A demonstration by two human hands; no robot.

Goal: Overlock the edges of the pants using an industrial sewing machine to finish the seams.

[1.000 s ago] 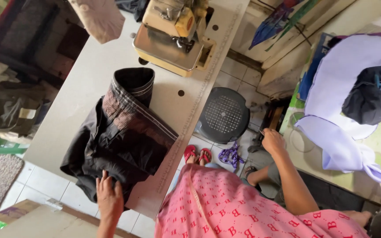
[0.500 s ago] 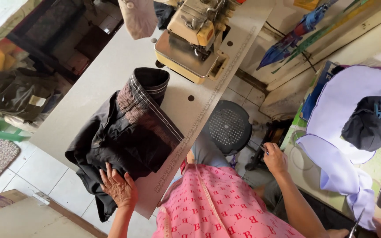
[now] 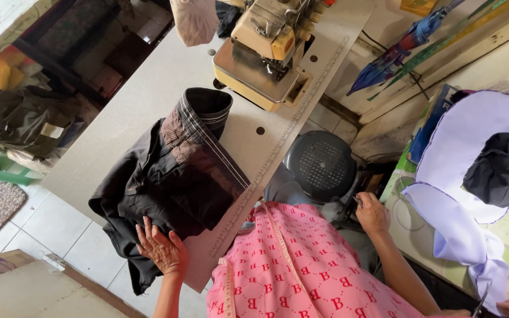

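The left hand [image 3: 161, 250] lies flat, fingers spread, on the crumpled black fabric garment [image 3: 166, 176] on the pale sewing table [image 3: 119, 112]. The right hand [image 3: 372, 213] curls around something small; what it is cannot be told. The garment's folded cuff faces the cream sewing machine [image 3: 269, 50].

— Where is the camera sitting?

— It is riding on the person's head and looking steeply down, so the counter [image 3: 148, 100] is running slantwise across the picture.

— Which way is it facing?

— It is tilting forward over the lap: the pink dress [image 3: 301, 265] is filling the bottom edge, and the sewing machine [image 3: 266, 53] is lying at the top, farther off.

— How near is it?

— Near enough that the left hand [image 3: 161, 250] on the dark cloth [image 3: 166, 176] is showing its knuckles; the stool [image 3: 320, 166] and the floor tiles are lying well below.

— Is another view sharing any of this?

— No, only this single head view is covering the scene.
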